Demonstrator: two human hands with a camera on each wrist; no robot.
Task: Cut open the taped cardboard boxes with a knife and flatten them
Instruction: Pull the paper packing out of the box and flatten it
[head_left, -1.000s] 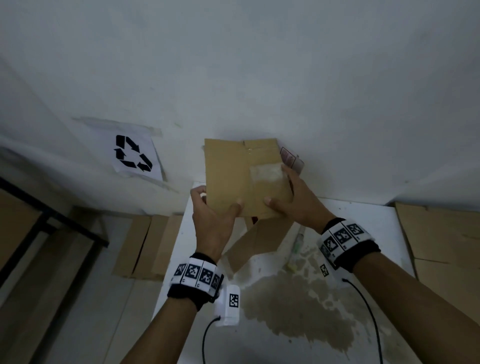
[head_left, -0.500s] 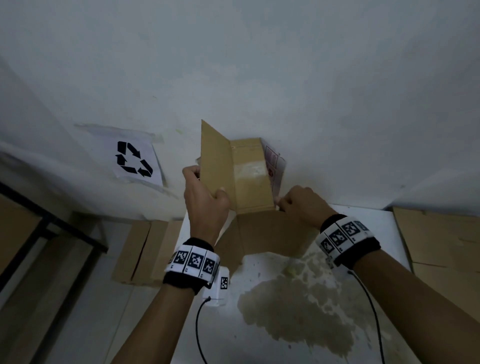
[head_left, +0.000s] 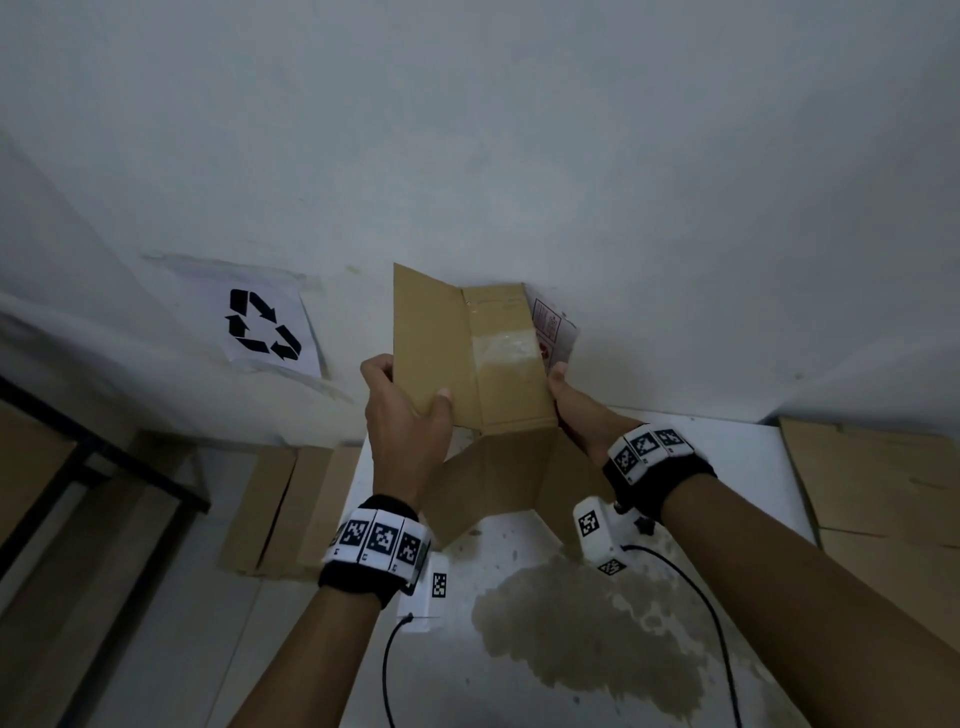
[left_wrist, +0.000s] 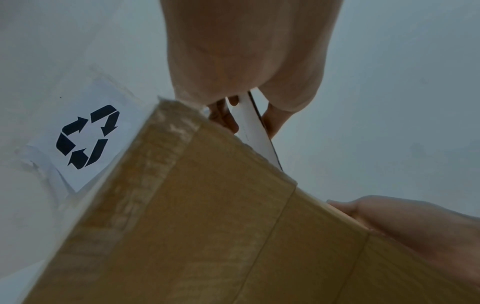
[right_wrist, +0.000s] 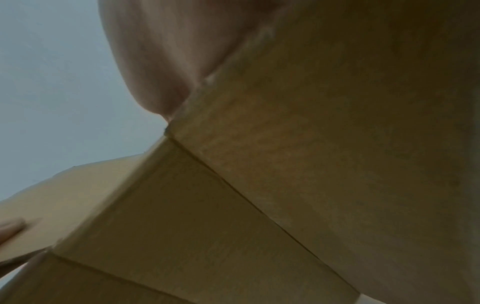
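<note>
right hand (head_left: 563, 400) now gripping cardboard box (head_left: 498, 364) right edge, left hand (head_left: 405, 421) unchanged

A white table (head_left: 769, 467) is seen from above, set against a white wall at its far edge. A large brownish stain (head_left: 587, 629) is spread over the near middle of the tabletop, with small specks scattered around it. At the right side, flattened sheets of brown cardboard (head_left: 883, 483) are laid along the table's right edge. To the left of the table, a light floor (head_left: 156, 649) is visible, and a folded, flattened brown cardboard piece (head_left: 280, 509) is laid on it just beside the table's left edge. Further left, a dark metal frame (head_left: 93, 467) is seen standing on the floor.
</note>
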